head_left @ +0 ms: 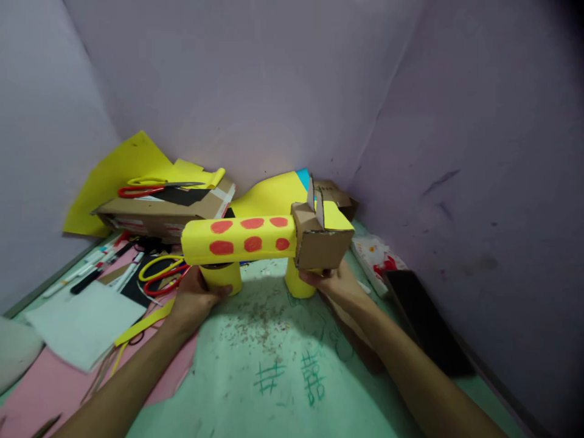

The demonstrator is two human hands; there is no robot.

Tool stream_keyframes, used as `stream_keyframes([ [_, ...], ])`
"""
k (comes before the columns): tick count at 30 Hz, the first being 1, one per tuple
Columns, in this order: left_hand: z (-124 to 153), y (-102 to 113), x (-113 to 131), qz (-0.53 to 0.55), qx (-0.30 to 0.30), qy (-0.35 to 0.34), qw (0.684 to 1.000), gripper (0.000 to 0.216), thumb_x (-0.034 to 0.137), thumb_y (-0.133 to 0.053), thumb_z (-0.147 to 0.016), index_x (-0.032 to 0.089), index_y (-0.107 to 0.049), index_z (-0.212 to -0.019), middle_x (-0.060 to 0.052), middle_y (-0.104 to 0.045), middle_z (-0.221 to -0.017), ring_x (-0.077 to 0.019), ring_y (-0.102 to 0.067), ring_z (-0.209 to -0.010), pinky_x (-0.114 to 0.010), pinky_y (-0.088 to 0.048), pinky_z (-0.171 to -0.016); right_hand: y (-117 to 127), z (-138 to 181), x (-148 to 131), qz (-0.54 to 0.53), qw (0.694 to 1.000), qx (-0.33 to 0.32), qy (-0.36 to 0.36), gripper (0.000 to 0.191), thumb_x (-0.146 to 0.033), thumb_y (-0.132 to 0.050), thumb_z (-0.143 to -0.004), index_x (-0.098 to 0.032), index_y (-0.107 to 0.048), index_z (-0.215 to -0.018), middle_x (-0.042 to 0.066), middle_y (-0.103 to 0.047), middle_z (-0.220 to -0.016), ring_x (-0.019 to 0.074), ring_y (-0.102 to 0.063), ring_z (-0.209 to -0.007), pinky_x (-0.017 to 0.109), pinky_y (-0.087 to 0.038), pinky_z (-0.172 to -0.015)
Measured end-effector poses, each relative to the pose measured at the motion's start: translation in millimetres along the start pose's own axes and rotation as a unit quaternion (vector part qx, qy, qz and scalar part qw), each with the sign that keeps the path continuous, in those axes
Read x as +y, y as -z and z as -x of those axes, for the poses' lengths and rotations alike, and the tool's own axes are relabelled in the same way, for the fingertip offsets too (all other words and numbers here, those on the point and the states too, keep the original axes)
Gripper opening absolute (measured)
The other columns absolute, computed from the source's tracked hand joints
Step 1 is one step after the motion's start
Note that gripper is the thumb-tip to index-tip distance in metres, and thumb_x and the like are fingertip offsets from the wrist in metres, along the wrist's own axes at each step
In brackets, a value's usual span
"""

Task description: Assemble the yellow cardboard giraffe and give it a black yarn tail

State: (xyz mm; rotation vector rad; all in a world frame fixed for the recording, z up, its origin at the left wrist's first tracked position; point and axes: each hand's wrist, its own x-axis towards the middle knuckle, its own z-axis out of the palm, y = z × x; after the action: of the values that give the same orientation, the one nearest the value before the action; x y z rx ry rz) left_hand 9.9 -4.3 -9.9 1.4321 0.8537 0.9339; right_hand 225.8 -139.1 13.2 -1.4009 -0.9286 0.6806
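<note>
Near the far corner of the green worktop (274,377), a paper-craft giraffe (267,243) was held upright by both hands. Its yellow tube body (239,240), marked with red spots, lay level across two short yellow tube legs, and a brown cardboard head (319,240) with two cardboard ears was fixed at its right end. The left hand (194,298) was closed around the left leg (221,278), and the right hand (331,281) was cupped under the head beside the right leg (298,283); this grip was judged to steady a top-heavy model on its narrow feet.

Scribbled green marks and fine dark crumbs were seen on the worktop in front of the legs. Behind the model, against the wall, a flat cardboard box (159,213) was lying with red-and-yellow scissors (150,185) and black paper on its lid; what it held could not be told. A second pair of scissors (162,274) was lying just beside the left hand, with markers (95,267) and a white sheet (84,322) toward the left edge. Yellow paper (118,176) was propped against the wall. A dark flat object (424,316) was lying along the right edge.
</note>
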Motion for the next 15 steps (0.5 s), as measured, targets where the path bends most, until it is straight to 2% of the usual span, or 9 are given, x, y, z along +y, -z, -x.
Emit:
stream_keyframes([
  [4, -2.0, 2.1, -3.9, 0.007, -0.017, 0.008, 1.0, 0.056, 0.023, -0.081, -0.047, 0.016, -0.056, -0.097, -0.007, -0.068, -0.096, -0.0277, -0.063, -0.09, -0.038, -0.052, -0.077, 0.8, 3.6, 11.5, 0.051, 0.998, 0.01, 0.026, 0.048, -0.033, -0.07, -0.065, -0.024, -0.051, -0.109, 0.01, -0.062, -0.118, 0.0277, -0.06, -0.108, 0.039, -0.051, -0.089],
  [8, -3.7, 3.1, -5.6, 0.013, -0.03, 0.01, 0.999, 0.057, 0.022, -0.08, -0.049, 0.016, -0.056, -0.1, -0.009, -0.068, -0.101, -0.029, -0.064, -0.093, -0.04, -0.052, -0.08, 4.1, 1.9, 23.5, 0.059, 0.998, 0.0, 0.034, 0.055, -0.031, -0.07, -0.065, -0.026, -0.047, -0.115, 0.009, -0.057, -0.127, 0.0276, -0.054, -0.117, 0.038, -0.05, -0.091],
  [13, -4.4, 5.5, -8.7, 0.025, -0.048, -0.009, 0.998, 0.06, 0.023, -0.08, -0.05, 0.014, -0.055, -0.104, -0.012, -0.067, -0.106, -0.0321, -0.061, -0.1, -0.044, -0.049, -0.084, 5.2, 4.1, 27.7, 0.059, 0.998, -0.013, 0.023, 0.043, -0.03, -0.069, -0.067, -0.024, -0.054, -0.108, 0.01, -0.064, -0.116, 0.0299, -0.057, -0.113, 0.043, -0.052, -0.087],
  [15, -3.2, 6.2, -8.3, 0.037, -0.06, -0.017, 0.997, 0.061, 0.022, -0.079, -0.052, 0.014, -0.053, -0.107, -0.013, -0.065, -0.11, -0.0324, -0.06, -0.103, -0.045, -0.049, -0.086, 4.6, 5.3, 25.6, 0.057, 0.998, -0.021, 0.019, 0.046, -0.032, -0.07, -0.067, -0.023, -0.055, -0.11, 0.01, -0.066, -0.112, 0.0308, -0.057, -0.113, 0.044, -0.052, -0.087],
])
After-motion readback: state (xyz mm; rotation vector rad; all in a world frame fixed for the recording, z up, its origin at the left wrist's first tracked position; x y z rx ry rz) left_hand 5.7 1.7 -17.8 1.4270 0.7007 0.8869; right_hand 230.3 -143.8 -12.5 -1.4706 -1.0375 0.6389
